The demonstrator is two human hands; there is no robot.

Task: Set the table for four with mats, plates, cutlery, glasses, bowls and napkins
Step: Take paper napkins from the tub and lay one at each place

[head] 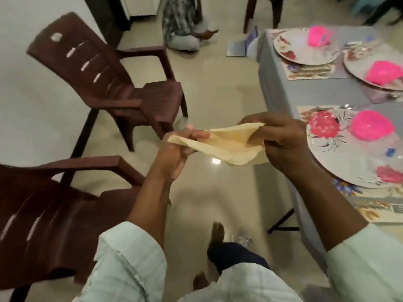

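A pale yellow napkin (226, 144) hangs stretched in the air between both hands, over the floor left of the table. My left hand (176, 149) pinches its left corner. My right hand (281, 138) grips its right edge, fingers curled round the cloth. On the grey-clothed table (272, 88) at the right lie floral mats (309, 73) with flowered plates (303, 49), each bearing a pink bowl (373, 128). The nearest plate (340, 158) sits just right of my right hand.
Two dark brown plastic chairs stand left, one far (104, 77), one near (54, 205). A laptop (237, 46) lies on the tiled floor by the table's far corner, and a seated person (185, 25) is beyond. My feet (218, 234) are below.
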